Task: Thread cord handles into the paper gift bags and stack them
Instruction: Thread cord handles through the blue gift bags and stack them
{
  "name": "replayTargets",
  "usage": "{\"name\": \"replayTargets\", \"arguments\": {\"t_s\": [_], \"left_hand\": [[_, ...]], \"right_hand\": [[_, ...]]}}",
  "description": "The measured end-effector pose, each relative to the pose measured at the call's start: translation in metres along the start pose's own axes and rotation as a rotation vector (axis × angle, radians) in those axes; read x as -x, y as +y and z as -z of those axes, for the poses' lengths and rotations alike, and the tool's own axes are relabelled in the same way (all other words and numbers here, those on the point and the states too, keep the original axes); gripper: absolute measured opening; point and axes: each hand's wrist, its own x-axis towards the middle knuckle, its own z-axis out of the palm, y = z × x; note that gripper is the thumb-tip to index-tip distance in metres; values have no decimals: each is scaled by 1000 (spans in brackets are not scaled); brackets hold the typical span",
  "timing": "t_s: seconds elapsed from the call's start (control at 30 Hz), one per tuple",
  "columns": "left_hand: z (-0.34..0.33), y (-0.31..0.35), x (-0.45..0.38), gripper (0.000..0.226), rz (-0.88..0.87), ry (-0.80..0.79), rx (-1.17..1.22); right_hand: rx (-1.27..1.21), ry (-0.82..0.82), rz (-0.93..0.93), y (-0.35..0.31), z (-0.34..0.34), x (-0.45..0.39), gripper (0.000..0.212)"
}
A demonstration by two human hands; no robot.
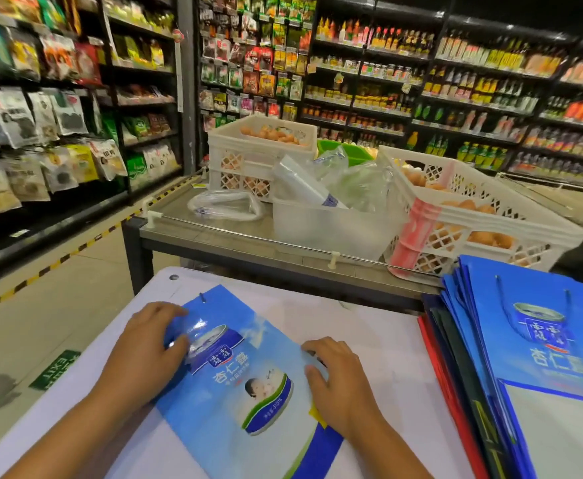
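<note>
Clearly we were partway through. One blue gift bag (245, 378) lay flat on the white surface (369, 326) near us, with a dark cord (202, 297) showing at its far left corner. Our left hand (148, 347) pressed on its left edge, fingers loosely bent; our right hand (338, 375) rested on its right edge, fingers curled over the paper. To the right sat a stack of bags (511, 357), the top one already corded. How many remained we could not tell.

We find one blue paper gift bag (248, 385) lying flat on the counter (379, 344); at three o'clock, a fanned stack of bags (511, 357).
</note>
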Motion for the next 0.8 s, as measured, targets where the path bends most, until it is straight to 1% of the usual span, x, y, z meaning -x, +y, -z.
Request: {"name": "replayTargets", "arguments": {"t_s": [0.07,0.13,0.2,0.3,0.43,0.63,0.7,0.8], "left_hand": [[-3,4,-20,46,42,-31,-46],[-8,10,-33,51,83,-70,-47],[-16,16,-42,48,84,-92,-51],[-26,18,-50,35,62,-30,-79],[-27,8,-60,24,166,49,-77],[-11,6,-64,16,290,80,80],[-4,10,-63,15,328,148,192],[7,16,-61,13,330,262,411]], "right_hand": [[6,-24,15,-2,1,1,32],[10,-44,20,-5,2,2,33],[19,-57,17,-6,3,3,36],[12,-54,30,-5,4,4,35],[-7,-71,72,-2,3,5,32],[-18,-46,61,-2,2,5,31],[-25,-35,52,-1,1,3,30],[-21,-12,42,1,-1,3,28]]}}
